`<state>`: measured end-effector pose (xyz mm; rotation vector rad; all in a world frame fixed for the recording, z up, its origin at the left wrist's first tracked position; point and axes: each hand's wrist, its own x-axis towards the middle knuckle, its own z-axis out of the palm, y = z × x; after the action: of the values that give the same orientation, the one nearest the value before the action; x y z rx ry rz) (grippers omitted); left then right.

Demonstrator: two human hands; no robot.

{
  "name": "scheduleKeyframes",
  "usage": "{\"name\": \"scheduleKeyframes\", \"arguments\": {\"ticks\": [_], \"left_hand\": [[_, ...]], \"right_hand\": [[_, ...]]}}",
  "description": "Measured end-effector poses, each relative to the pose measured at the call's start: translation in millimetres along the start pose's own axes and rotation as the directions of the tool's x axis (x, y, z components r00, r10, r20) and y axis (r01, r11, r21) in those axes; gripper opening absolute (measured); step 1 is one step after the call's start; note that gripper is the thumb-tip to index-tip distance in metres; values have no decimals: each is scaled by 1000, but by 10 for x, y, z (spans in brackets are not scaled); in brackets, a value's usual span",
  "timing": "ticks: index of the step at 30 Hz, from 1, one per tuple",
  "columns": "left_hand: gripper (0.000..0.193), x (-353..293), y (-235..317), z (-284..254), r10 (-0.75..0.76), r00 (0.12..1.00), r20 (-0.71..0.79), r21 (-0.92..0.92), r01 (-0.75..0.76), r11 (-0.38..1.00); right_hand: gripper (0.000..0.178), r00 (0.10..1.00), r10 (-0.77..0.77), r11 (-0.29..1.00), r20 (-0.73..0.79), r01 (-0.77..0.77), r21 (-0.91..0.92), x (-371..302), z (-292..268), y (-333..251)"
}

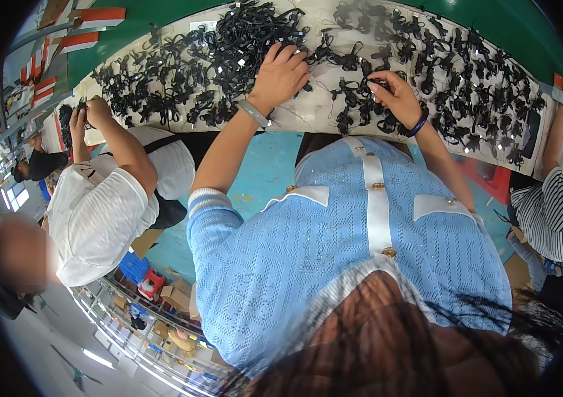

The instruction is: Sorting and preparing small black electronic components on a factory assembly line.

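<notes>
A heap of black coiled cables (245, 36) with pale connector ends lies at the far middle of the table. My left hand (282, 78) rests at the heap's near right edge, its fingers stretched out over the cables; what lies under the palm is hidden. To the right, my right hand (397, 99) has thumb and forefinger pinched at a small black cable bundle (375, 83), partly covered by the fingers. Several more loose bundles (344, 122) lie just left of that hand.
The pale tabletop (308, 109) carries spread-out cable bundles (466, 86) to the right and more (142, 89) to the left. A co-worker in a white shirt (99, 212) handles cables at left; another in stripes (549, 218) stands at right. A red stool (486, 177) is beneath the table.
</notes>
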<state>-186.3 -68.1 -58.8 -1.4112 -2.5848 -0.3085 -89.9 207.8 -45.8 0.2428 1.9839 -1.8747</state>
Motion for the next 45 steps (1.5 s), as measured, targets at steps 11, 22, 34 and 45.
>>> {"name": "scheduleKeyframes", "arguments": {"ticks": [11,22,34,45], "left_hand": [[10,687,147,278,-133,990,37,215,123,969],[24,968,157,420,-95,990,107,189,73,979],[15,307,667,130,-412,909,-68,-149,399,905],[18,-126,1135,209,-506,859,-81,-282,467,838]], "right_hand": [[24,996,-86,994,-5,86,-62,42,-83,27],[26,999,-33,997,-6,33,-69,-36,-103,88],[23,975,-221,934,5,213,-285,150,-26,-65],[17,866,-33,125,499,499,-858,925,576,-350]]}}
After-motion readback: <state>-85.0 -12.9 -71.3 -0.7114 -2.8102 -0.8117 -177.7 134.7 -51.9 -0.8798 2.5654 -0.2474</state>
